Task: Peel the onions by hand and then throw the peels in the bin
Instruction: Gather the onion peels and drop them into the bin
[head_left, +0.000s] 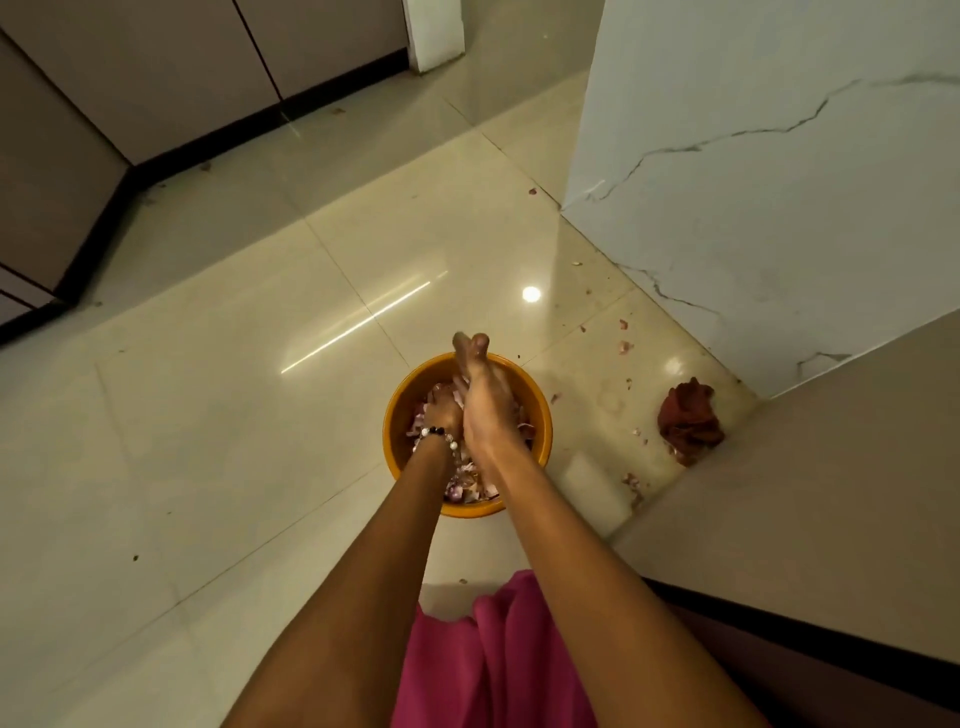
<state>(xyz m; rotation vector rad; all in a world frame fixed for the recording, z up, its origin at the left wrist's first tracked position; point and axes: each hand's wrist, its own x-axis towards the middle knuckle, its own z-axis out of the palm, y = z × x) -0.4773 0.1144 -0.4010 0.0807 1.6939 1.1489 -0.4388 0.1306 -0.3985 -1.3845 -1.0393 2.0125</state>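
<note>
An orange bin (397, 400) stands on the tiled floor straight below me, and pink and white onion peels (467, 488) lie in it. Both my arms reach down over the bin. My left hand (444, 410), with a bead bracelet on its wrist, and my right hand (485, 410) are pressed palm to palm above the peels. Their stretched fingertips cross over the bin's far rim. I see no peel and no onion between the palms, and no onion anywhere in view.
Loose peel scraps (623, 345) lie on the floor right of the bin, near a crumpled brown-red cloth (688, 423). A white marble wall (779, 182) and a beige counter side (831, 493) close in the right. Cabinets (130, 78) line the far left. My pink garment (493, 660) hangs below.
</note>
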